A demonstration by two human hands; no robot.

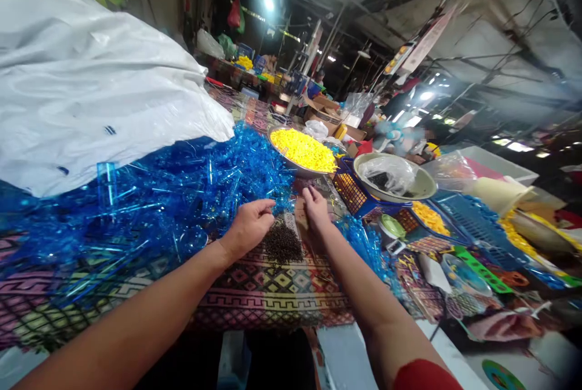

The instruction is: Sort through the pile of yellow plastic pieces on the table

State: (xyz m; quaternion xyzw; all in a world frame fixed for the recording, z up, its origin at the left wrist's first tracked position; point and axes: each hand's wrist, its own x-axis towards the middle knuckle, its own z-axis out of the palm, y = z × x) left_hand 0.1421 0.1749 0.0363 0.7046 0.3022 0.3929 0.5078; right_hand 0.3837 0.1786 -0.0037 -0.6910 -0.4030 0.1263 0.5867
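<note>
My left hand [250,225] is closed, its fingers curled in a pinch at the right edge of a heap of clear blue plastic pieces [182,196]. Anything inside that pinch is too small to make out. My right hand [316,207] is also closed, thumb and fingers together, just below a bowl of small yellow pieces [304,150]. Whatever it may hold is hidden. Between and slightly below both hands lies a pile of tiny dark pieces [282,243] on a patterned cloth [273,293].
A large white sack [100,80] covers the far left. On the right stand a pale basin [422,181] with a plastic bag, a blue basket [352,187] and more blue pieces [364,244]. A green strip [482,270] and a fan [398,135] are farther right.
</note>
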